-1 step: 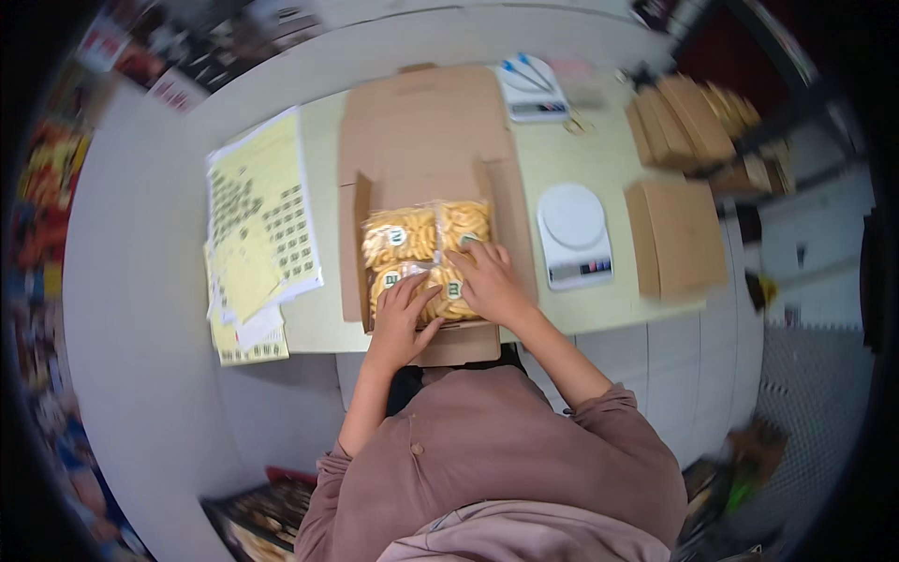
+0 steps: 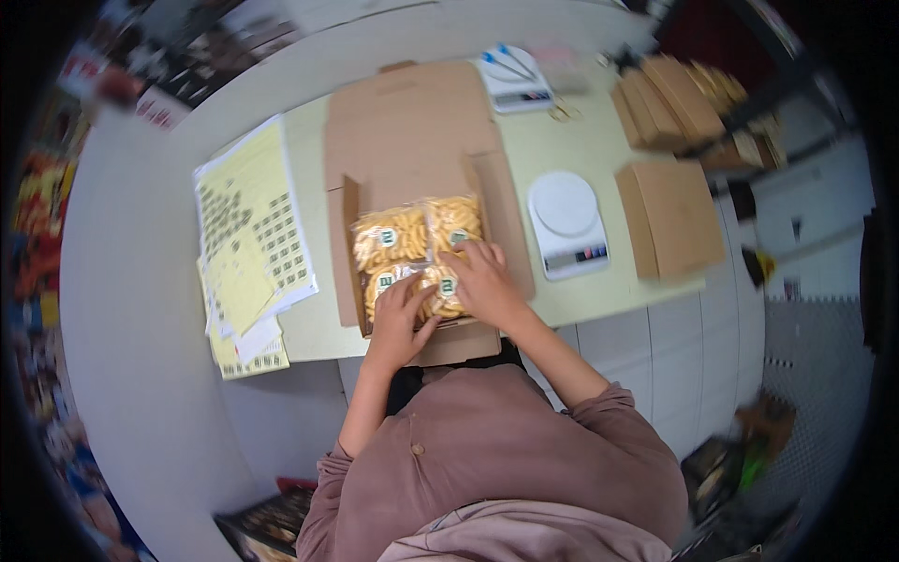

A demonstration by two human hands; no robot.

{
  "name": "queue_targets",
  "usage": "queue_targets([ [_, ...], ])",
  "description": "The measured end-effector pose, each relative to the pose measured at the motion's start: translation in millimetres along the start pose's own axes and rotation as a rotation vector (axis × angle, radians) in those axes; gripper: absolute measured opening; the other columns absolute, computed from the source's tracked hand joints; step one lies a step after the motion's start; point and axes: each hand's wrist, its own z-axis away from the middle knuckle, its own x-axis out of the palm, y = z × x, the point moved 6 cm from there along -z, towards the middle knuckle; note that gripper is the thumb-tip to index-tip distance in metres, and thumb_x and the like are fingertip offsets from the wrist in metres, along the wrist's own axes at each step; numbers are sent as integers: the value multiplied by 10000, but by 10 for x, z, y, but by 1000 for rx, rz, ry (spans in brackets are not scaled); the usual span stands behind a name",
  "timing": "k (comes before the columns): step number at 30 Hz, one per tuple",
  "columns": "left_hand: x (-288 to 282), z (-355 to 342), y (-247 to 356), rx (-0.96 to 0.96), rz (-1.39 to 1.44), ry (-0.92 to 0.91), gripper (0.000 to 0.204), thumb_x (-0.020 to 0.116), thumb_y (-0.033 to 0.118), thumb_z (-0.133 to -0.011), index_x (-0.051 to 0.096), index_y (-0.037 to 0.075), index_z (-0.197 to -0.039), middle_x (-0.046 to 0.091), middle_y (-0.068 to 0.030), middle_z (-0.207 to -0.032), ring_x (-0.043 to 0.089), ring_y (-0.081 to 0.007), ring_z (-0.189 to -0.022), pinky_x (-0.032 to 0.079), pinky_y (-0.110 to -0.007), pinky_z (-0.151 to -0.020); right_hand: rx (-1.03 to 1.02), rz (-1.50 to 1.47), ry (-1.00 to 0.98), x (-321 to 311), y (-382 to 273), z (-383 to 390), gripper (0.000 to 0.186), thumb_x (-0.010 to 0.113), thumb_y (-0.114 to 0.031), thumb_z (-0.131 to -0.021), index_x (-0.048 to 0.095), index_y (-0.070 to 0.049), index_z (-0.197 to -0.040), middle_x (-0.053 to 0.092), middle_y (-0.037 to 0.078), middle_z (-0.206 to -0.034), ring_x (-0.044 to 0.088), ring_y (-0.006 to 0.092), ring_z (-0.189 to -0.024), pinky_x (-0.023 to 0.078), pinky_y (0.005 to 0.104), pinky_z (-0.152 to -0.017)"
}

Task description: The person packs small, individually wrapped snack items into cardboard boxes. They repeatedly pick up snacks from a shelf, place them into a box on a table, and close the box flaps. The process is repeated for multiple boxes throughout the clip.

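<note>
An open cardboard box (image 2: 348,253) on the table holds several clear packets of pale yellow, curved snack pieces, such as the back-left packet (image 2: 405,240). Each packet has a round white sticker. My left hand (image 2: 401,311) rests on the front-left packet (image 2: 378,285), its fingers spread and bent. With fingers apart, my right hand (image 2: 481,285) lies over the front-right packet (image 2: 448,302) and reaches the lower edge of the back-right packet (image 2: 451,217). Neither hand grips anything visible. The box's large lid flap (image 2: 403,122) lies folded back, away from me.
Yellow sticker sheets (image 2: 245,225) lie at the left. To the right are a white kitchen scale (image 2: 567,223), a second scale (image 2: 513,79) with blue-handled scissors (image 2: 508,62) on it, and a closed cardboard box (image 2: 672,219). More boxes (image 2: 672,101) stand behind.
The whole view has shifted and turned slightly, with the table's things moving a little left. My hands stay on the same packets.
</note>
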Motion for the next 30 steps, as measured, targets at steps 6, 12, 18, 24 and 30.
queue_targets([
  [6, 130, -118, -59, 16, 41, -140, 443, 678, 241, -623, 536, 101, -1018, 456, -103, -1047, 429, -277, -972, 314, -386, -823, 281, 60, 125, 181, -290, 536, 390, 564, -206, -734, 509, -101, -1106, 447, 119, -1110, 357, 276, -1122, 197, 437, -967],
  [12, 131, -186, -83, 83, 154, -80, 468, 682, 250, -625, 512, 78, -1026, 444, -130, -1024, 400, -289, -1007, 301, -395, -857, 320, 119, 99, 200, -371, 865, 464, 555, -249, -759, 442, -115, -1189, 300, 141, -1306, 217, 281, -1249, 132, 475, -1012],
  [18, 252, -164, 59, 216, 40, -111, 389, 602, 221, -711, 524, 122, -1080, 448, -103, -1080, 395, -279, -1032, 286, -393, -887, 305, 154, 13, 291, -381, 1061, 716, 607, -148, -690, 261, -166, -1316, 143, 138, -1382, 93, 308, -1288, 117, 523, -1002],
  [24, 343, -183, 23, 164, 15, -151, 422, 629, 245, -677, 533, 139, -1074, 452, -101, -1054, 402, -269, -1013, 297, -388, -864, 266, 218, 27, 282, -383, 1091, 652, 574, -132, -702, 299, -147, -1294, 195, 139, -1362, 129, 301, -1279, 124, 537, -995],
  [30, 268, -170, -39, 217, 55, -174, 505, 640, 284, -677, 491, 148, -1140, 435, -114, -1085, 389, -262, -1041, 271, -387, -881, 290, 150, 75, 193, -464, 1019, 575, 582, -208, -726, 360, -113, -1248, 334, 136, -1261, 264, 289, -1212, 103, 545, -995],
])
